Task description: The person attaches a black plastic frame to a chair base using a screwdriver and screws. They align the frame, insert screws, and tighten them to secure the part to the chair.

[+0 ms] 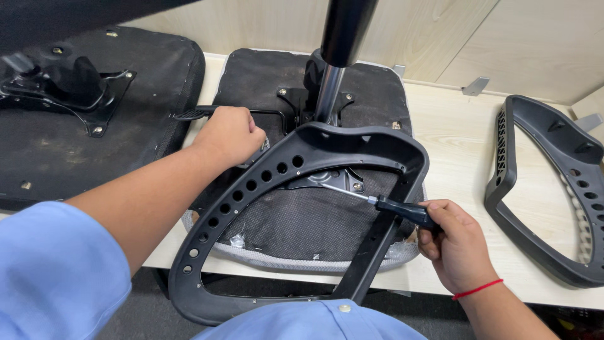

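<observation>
Our left hand is fisted, knuckles up, forearm bare and stretched forward from a blue sleeve. Our right hand is lower right, fingers curled tight in a grip, red thread at wrist.

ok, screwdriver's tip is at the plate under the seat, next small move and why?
Probably seat the tip squarely in the screw and start turning. The right hand holds the screwdriver angled through the black armrest frame, tip at the metal plate beside a screw. The left hand rests at the frame's upper end, seemingly steadying it.
</observation>
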